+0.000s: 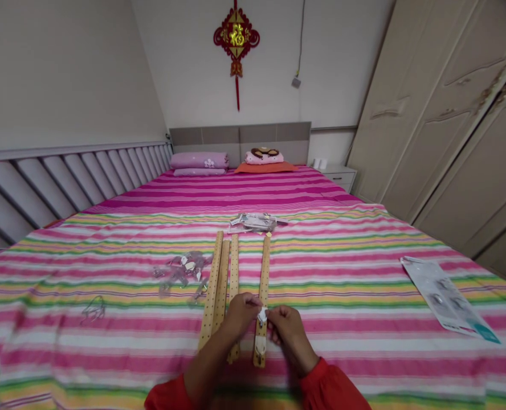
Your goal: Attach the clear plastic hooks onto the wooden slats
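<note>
I view the bed [347, 330] from the head camera; clock directions taken from the hands. Left hand [239, 313]: grip pinched together on a small white piece [262, 315]. Right hand [290, 329]: thumb and finger closed on its 3 o'clock side. The piece sits over a perforated strip [265, 267]; a pale piece [260, 345] lies at 6 o'clock on that strip. Three more strips [211, 290] at 10, small clear packets [184, 270] beyond; blister card [449, 299] at 3.
</note>
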A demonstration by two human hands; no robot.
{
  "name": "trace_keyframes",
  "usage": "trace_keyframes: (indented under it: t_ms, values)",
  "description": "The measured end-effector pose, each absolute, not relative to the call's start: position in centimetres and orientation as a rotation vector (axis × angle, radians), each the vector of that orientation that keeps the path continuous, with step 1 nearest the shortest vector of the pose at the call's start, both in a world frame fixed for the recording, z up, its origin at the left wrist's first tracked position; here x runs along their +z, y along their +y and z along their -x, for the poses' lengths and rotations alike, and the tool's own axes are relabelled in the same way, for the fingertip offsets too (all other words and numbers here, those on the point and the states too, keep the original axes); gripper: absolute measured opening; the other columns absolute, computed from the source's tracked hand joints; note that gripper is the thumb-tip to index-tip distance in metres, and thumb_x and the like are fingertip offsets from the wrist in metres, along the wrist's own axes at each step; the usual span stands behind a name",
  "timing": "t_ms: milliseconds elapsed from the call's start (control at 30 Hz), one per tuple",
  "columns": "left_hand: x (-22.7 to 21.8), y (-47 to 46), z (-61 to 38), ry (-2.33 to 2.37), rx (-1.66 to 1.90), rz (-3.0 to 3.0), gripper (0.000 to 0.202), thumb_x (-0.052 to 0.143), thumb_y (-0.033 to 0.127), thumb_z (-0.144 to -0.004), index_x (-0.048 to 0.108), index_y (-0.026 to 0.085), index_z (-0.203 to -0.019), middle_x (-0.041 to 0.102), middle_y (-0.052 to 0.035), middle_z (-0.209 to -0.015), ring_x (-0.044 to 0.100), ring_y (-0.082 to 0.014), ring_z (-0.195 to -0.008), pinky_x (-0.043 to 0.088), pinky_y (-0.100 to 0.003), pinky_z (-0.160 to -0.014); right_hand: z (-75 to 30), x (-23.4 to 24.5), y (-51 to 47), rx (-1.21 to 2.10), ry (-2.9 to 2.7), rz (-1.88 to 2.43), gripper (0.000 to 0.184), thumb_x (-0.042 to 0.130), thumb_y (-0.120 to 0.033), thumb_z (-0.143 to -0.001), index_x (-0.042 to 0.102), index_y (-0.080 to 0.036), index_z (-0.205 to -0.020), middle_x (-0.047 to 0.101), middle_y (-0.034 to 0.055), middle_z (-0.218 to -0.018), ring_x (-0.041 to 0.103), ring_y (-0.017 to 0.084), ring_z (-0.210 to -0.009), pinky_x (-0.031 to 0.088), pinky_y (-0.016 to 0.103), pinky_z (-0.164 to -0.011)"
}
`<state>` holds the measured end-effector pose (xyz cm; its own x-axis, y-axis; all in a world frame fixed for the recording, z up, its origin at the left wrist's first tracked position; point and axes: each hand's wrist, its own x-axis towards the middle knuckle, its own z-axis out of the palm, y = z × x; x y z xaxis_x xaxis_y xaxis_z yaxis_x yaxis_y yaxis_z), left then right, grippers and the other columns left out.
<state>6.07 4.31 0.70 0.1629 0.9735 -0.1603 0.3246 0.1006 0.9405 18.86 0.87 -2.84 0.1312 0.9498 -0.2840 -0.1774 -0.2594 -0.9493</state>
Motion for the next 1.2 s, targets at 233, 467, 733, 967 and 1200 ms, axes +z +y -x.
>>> trace_keyframes:
  t_ms: [233,467,733,967,1200]
  values:
    - [0.1,4.4,-6.2,1.357,0.831,-1.448,0.007,0.057,0.013,-0.058,0.061,0.016,-0.063,0.062,0.0010,-0.060,0.058,-0.0150,-0.062,0.043,-0.026,-0.062,-18.8,-3.1,0.9,1.350,-0.830,1.358,0.029,0.062,-0.038,-0.063,0.047,-0.021,-0.045,0.046,-0.0057,-0.027,0.035,0.006,-0.022,0.022,0.018,-0.027]
    - [-0.7,4.3,-6.6,1.398,0.858,-1.503,0.007,0.057,0.011,-0.060,0.060,0.016,-0.063,0.061,0.0007,-0.062,0.056,-0.0137,-0.062,0.043,-0.025,-0.062,-18.7,-3.3,1.0,1.338,-0.827,1.372,0.029,0.063,-0.040,-0.061,0.048,-0.021,-0.045,0.046,-0.0062,-0.027,0.037,0.007,-0.022,0.023,0.018,-0.027]
    - [-0.4,3.9,-6.8,1.493,0.833,-1.607,0.011,0.054,0.007,-0.059,0.058,0.018,-0.059,0.057,0.0014,-0.061,0.054,-0.0137,-0.062,0.041,-0.024,-0.060,-18.7,-3.6,1.0,1.306,-0.840,1.387,0.032,0.067,-0.043,-0.058,0.046,-0.022,-0.047,0.046,-0.0064,-0.027,0.037,0.008,-0.021,0.023,0.019,-0.026]
    - [-0.6,3.6,-7.0,1.500,0.870,-1.586,0.013,0.052,0.006,-0.058,0.060,0.017,-0.060,0.061,-0.0010,-0.065,0.056,-0.0154,-0.066,0.042,-0.025,-0.061,-18.6,-3.5,0.7,1.301,-0.824,1.346,0.037,0.070,-0.049,-0.055,0.047,-0.022,-0.048,0.047,-0.0054,-0.028,0.034,0.007,-0.021,0.021,0.019,-0.027]
    - [2.2,5.6,0.0,1.549,1.222,-1.504,0.010,0.055,0.025,-0.068,0.062,0.018,-0.068,0.064,-0.0019,-0.068,0.058,-0.0164,-0.067,0.043,-0.026,-0.064,-19.3,-3.4,0.0,1.334,-0.769,1.305,0.045,0.070,-0.058,-0.057,0.047,-0.021,-0.046,0.039,-0.0070,-0.028,0.030,0.006,-0.024,0.017,0.020,-0.030]
